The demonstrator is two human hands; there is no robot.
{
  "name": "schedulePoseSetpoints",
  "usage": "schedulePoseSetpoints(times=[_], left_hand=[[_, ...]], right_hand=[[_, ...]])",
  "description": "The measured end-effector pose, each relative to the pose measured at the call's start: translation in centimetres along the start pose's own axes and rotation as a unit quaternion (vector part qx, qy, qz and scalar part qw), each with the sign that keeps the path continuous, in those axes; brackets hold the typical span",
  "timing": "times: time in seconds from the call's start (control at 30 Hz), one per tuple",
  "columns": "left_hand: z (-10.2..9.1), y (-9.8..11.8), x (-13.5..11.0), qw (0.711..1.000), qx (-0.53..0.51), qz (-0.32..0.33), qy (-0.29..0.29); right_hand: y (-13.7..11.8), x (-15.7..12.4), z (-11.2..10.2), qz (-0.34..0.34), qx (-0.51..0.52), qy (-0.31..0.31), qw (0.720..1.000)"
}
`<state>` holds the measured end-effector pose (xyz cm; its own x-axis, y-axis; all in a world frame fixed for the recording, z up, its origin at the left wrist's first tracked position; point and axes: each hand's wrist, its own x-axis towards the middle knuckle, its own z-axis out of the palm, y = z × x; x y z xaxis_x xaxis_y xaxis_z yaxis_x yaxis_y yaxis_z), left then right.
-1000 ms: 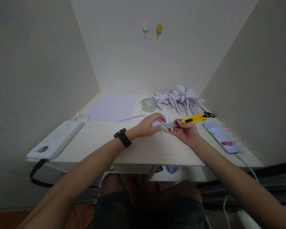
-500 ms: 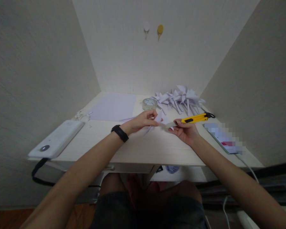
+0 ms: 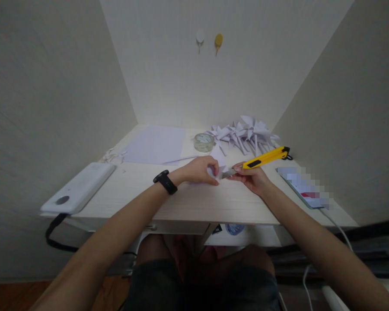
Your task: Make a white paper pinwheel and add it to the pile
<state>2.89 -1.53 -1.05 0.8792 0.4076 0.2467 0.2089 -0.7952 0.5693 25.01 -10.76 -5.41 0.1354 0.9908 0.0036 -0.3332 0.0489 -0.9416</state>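
Note:
Over the middle of the desk, my left hand (image 3: 202, 169) is closed on a small folded white paper pinwheel (image 3: 218, 156), partly hidden by the fingers. My right hand (image 3: 251, 177) grips a yellow utility knife (image 3: 266, 157) near its front end. The knife's blade is out and points left, its tip at the paper close to my left fingers. Whether the blade touches the paper I cannot tell. Just behind my left hand stands a roll of clear tape (image 3: 204, 142).
Several white paper pinwheels (image 3: 251, 131) lie heaped at the back right. A large paper sheet (image 3: 155, 144) rests back left, with a thin paper stick (image 3: 181, 159) at its front edge. A white device (image 3: 79, 188) is on the left, a phone (image 3: 303, 188) on the right.
My left hand has shifted slightly right and down, curling around the paper. The knife has tilted up at its handle end, and its blade has moved left toward the paper.

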Motion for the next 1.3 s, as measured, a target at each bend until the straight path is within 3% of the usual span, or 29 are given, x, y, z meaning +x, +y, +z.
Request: schedulePoseSetpoints(times=[0.13, 0.33, 0.6, 0.97, 1.3], left_hand=[[0.4, -0.2, 0.0, 0.996, 0.089, 0.01, 0.018], [0.8, 0.1, -0.4, 0.987, 0.159, 0.026, 0.002], [1.2, 0.0, -0.2, 0.991, 0.135, -0.015, 0.013], [1.5, -0.1, -0.3, 0.982, 0.184, 0.021, 0.047], [1.0, 0.2, -0.2, 0.987, 0.131, 0.025, 0.084]], right_hand=[[0.1, 0.0, 0.4, -0.015, -0.031, 0.038, 0.999], [0.1, -0.2, 1.0, -0.015, -0.047, 0.048, 0.998], [0.1, -0.2, 1.2, -0.023, -0.051, 0.048, 0.997], [0.3, -0.2, 1.2, -0.027, -0.044, 0.061, 0.997], [0.2, 0.0, 0.5, -0.026, -0.023, 0.056, 0.998]])
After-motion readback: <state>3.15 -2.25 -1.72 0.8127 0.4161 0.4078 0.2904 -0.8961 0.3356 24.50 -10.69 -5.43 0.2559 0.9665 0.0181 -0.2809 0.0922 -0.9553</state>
